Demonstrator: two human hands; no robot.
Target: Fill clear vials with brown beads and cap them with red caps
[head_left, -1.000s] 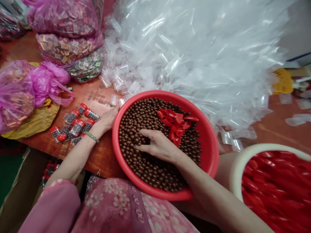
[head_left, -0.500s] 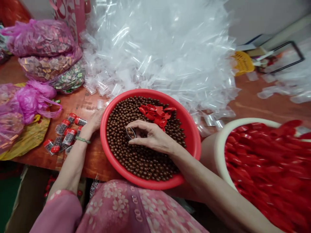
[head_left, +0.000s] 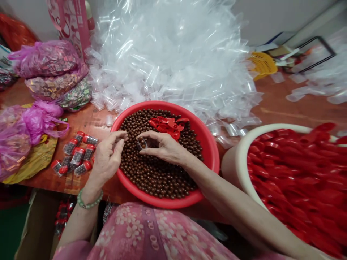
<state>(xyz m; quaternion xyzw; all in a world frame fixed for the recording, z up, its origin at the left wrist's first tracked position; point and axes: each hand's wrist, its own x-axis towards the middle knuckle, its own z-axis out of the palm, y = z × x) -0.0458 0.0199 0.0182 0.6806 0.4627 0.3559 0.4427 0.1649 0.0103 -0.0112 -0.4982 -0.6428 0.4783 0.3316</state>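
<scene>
1. From the head camera we see our right hand (head_left: 165,148) reaching over a red plastic basin (head_left: 214,159), its thumb and fingertips closed on a small clear plastic tube (head_left: 141,143), which sits just above the brown balls (head_left: 159,173) that fill the basin
2. Our left hand (head_left: 107,159) is raised beside the basin's rim, its thumb and forefinger brought together at the tips; we cannot tell whether they pinch anything. A green bead bracelet (head_left: 89,200) circles that wrist
3. A small cluster of red plastic caps (head_left: 166,125) lies on the balls, toward the far side of the basin and near our right hand
4. Left of the basin, filled tubes with red caps (head_left: 77,153) lie on a reddish-brown wooden table (head_left: 271,108), near pink plastic bags of small foil packets (head_left: 46,59) and a yellow bag (head_left: 32,159)
5. Beyond the basin rises a large heap of empty clear plastic tubes (head_left: 168,61), and a yellow basket (head_left: 262,65) lies farther right
6. To our right, an off-white basin (head_left: 241,159) holds a mass of red caps (head_left: 292,180), and a pink floral garment (head_left: 138,231) fills the bottom of the view
</scene>
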